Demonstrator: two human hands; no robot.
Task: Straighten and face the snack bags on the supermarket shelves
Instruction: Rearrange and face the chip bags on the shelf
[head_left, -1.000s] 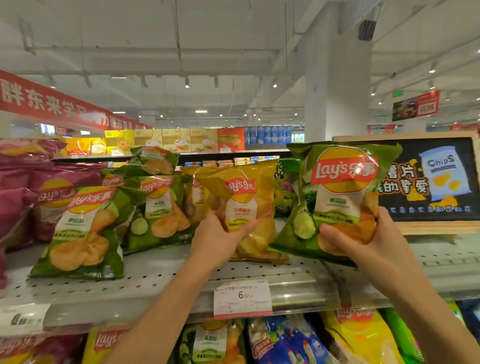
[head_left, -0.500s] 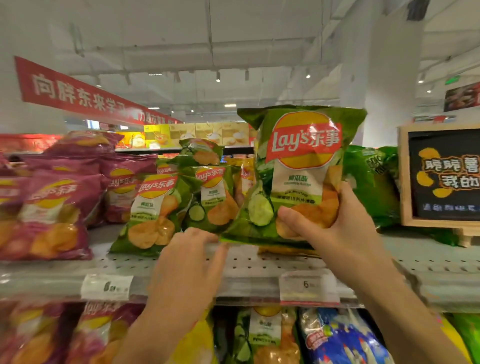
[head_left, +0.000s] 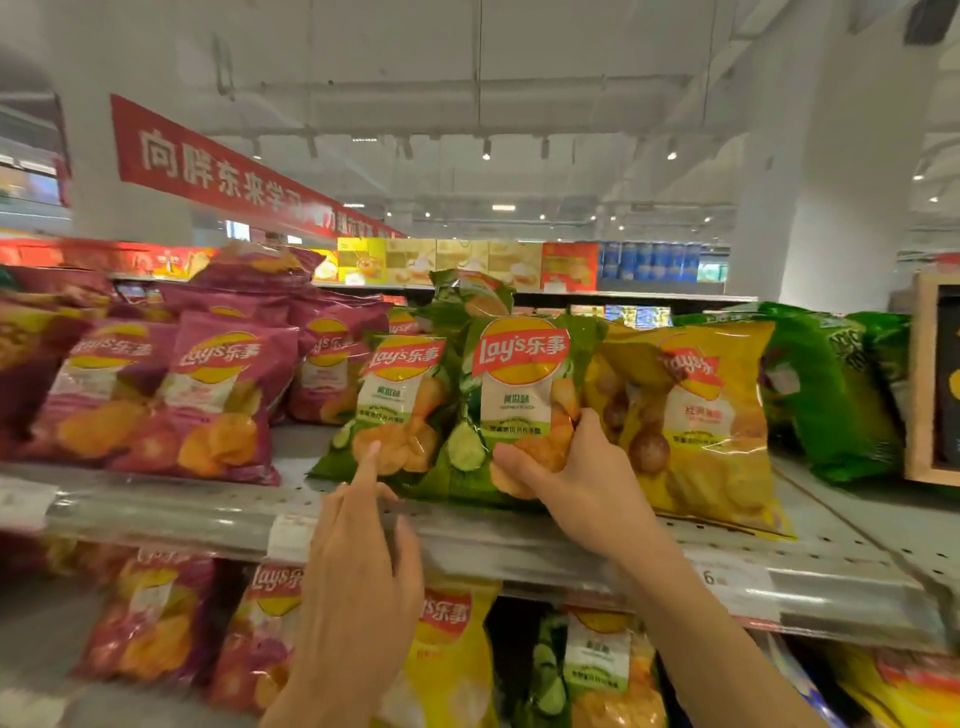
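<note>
Right hand (head_left: 571, 483) gripping green chip bag (head_left: 511, 395), upright, logo facing outward

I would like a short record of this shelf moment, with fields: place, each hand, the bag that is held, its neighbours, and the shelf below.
place: supermarket shelf with Lay's chip bags
right hand: grips the lower part of a green cucumber Lay's bag, front facing out
left hand: index finger extended, tip at another green cucumber bag; holds nothing
right neighbour: yellow Lay's bag
left neighbours: purple-red Lay's bags
shelf below: more Lay's bags, blurred
price tag: shows a 6
</note>
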